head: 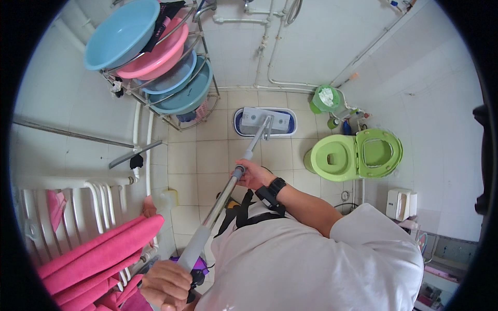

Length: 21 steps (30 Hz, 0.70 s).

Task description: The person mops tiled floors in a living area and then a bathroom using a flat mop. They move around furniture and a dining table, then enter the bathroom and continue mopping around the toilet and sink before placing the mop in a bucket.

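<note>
Both hands are on the long pole of a flat mop [221,200], which slants from lower left to upper right. My left hand [167,283] is closed around the grey grip at the pole's upper end. My right hand [251,174], with a black band on the wrist, holds the pole by its grey collar. At the far end, the rectangular mop head [255,116] lies tilted in an oblong blue and white mop bucket [294,123] on the tiled floor. Greyish water seems to be in the bucket.
A metal rack [216,83] with stacked basins [120,35] stands at upper left. On the right are a green toilet [330,157] with its lid raised and a green waste bin [325,99]. Pink towels [105,252] hang over the white radiator [74,182] on the left.
</note>
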Motion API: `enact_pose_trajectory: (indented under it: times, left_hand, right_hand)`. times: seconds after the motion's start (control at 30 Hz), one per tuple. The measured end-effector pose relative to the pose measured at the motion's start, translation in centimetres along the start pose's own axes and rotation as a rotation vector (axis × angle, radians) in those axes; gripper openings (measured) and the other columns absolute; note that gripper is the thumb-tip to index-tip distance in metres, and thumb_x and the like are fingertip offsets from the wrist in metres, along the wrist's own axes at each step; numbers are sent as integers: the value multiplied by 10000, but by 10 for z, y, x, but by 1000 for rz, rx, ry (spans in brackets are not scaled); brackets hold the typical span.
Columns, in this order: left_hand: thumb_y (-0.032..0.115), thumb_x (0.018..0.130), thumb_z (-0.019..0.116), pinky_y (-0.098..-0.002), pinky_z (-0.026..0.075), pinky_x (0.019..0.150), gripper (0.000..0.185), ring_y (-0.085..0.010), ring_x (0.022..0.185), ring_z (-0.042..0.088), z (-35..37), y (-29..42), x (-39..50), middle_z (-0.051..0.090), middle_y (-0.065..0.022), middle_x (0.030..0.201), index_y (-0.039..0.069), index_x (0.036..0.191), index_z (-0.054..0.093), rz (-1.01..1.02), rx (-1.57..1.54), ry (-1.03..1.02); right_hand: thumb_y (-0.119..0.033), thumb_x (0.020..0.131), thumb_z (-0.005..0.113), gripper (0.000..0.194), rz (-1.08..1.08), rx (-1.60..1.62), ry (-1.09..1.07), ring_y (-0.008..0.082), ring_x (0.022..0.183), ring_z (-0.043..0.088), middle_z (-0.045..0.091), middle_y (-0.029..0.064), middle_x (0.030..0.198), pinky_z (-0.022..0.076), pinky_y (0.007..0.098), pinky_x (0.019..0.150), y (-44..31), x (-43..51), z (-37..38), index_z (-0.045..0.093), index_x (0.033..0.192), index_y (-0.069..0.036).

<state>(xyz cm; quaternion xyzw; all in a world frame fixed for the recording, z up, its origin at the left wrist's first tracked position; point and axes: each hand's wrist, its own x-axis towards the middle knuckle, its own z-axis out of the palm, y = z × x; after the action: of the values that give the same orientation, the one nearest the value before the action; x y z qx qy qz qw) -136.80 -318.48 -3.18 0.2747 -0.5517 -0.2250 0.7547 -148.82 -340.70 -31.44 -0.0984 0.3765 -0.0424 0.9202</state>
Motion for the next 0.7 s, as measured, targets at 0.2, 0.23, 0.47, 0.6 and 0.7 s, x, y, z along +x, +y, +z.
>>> enact_pose_trajectory:
  times: [0.2, 0.23, 0.47, 0.6, 0.7]
  left_hand:
    - [214, 868, 501, -243, 341, 307, 328, -99, 321, 362, -28, 30, -23, 426, -2, 432, 116, 596, 344, -25, -12, 149]
    - [220, 867, 502, -241, 342, 307, 335, -97, 320, 359, -31, 33, -25, 426, -4, 431, 115, 591, 344, -23, -8, 154]
    - [206, 843, 502, -235, 333, 326, 326, -106, 320, 343, -55, 47, -28, 423, -11, 427, 117, 565, 357, -29, -92, 210]
    - [222, 826, 490, -231, 306, 344, 324, -102, 315, 327, -66, 51, -27, 399, -1, 407, 131, 552, 344, -33, -98, 173]
    - [219, 802, 500, -230, 328, 346, 332, -93, 307, 320, -74, 53, -27, 383, 12, 395, 135, 532, 326, 30, -82, 257]
  right_hand:
    - [-327, 874, 586, 241, 13, 0, -27, 210, 837, 644, 664, 102, 847, 499, 359, 826, 20, -4, 23, 549, 752, -122]
    - [-333, 875, 586, 249, 15, 9, -42, 208, 841, 645, 665, 103, 849, 501, 356, 824, 24, -3, 25, 547, 748, -123]
    - [-356, 878, 585, 264, 6, 11, -55, 197, 867, 648, 665, 98, 867, 505, 335, 833, 38, -3, 37, 545, 752, -128]
    - [-366, 881, 580, 272, -19, -4, -66, 195, 878, 647, 664, 97, 885, 503, 330, 846, 41, -5, 44, 544, 763, -124]
    - [-358, 886, 576, 264, -27, -8, -51, 199, 884, 646, 663, 98, 892, 500, 330, 855, 42, -2, 50, 543, 768, -124]
